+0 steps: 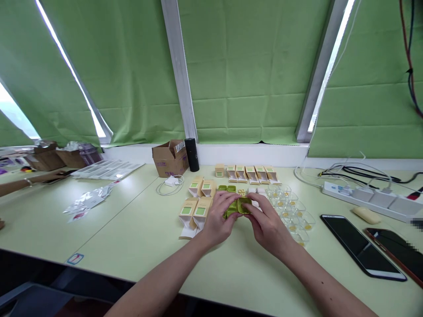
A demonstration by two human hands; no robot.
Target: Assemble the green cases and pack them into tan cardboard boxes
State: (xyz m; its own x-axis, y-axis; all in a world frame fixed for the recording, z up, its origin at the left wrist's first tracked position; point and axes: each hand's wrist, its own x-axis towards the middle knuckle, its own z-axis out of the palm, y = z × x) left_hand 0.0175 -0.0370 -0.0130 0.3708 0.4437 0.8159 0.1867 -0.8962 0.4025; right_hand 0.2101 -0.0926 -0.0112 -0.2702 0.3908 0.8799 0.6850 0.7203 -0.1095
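Note:
Between my two hands, above the table, is a small green open box (244, 205) with a square hollow. My left hand (218, 216) grips its left side, fingers curled over the top and thumb below. My right hand (268, 222) holds the right side, with fingertips at the hollow. Just behind lie more green boxes (227, 188) and small yellowish pieces (242, 192), partly hidden by my hands. Left of my left hand stand several kraft paper boxes (187, 211) with green labels. To the right of my right hand are several clear plastic cups (292, 211) with yellow spots inside.
Another row of kraft boxes (251, 174) stands farther back. A cardboard carton (170, 159) and a black bottle (192, 155) are by the wall. Two phones (362, 246) and a power strip (370, 199) lie right. Another person's arm (31, 181) reaches in at left, near silver packets (89, 200).

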